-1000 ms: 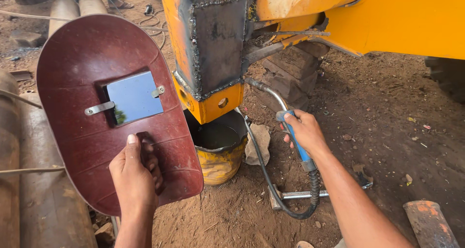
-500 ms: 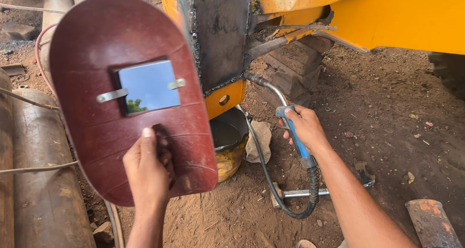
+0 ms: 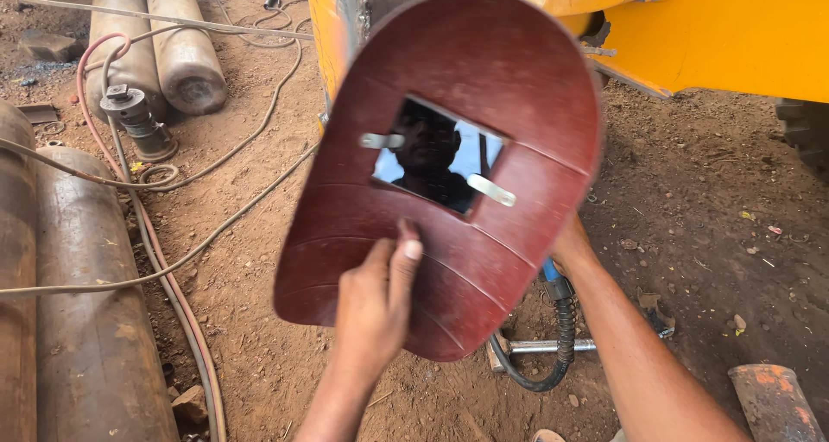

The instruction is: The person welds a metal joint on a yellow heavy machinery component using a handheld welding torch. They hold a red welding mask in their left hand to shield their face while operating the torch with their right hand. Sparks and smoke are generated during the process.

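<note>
While left hand grips one welding shield, right hand — mostly hidden — grip unclear.

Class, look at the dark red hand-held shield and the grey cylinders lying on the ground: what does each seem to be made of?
Dark red hand-held shield: probably fibreboard or plastic; matte, smooth, pressed ridges, metal clips at its window. Grey cylinders: apparently steel; dull, rust-stained, scuffed surface.

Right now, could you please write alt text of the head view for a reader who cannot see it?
The left hand holds up a dark red welding shield with a small dark window. Behind it, the right hand grips a blue-handled welding torch beside a yellow machine. Gas cylinders lie on the dirt.
</note>
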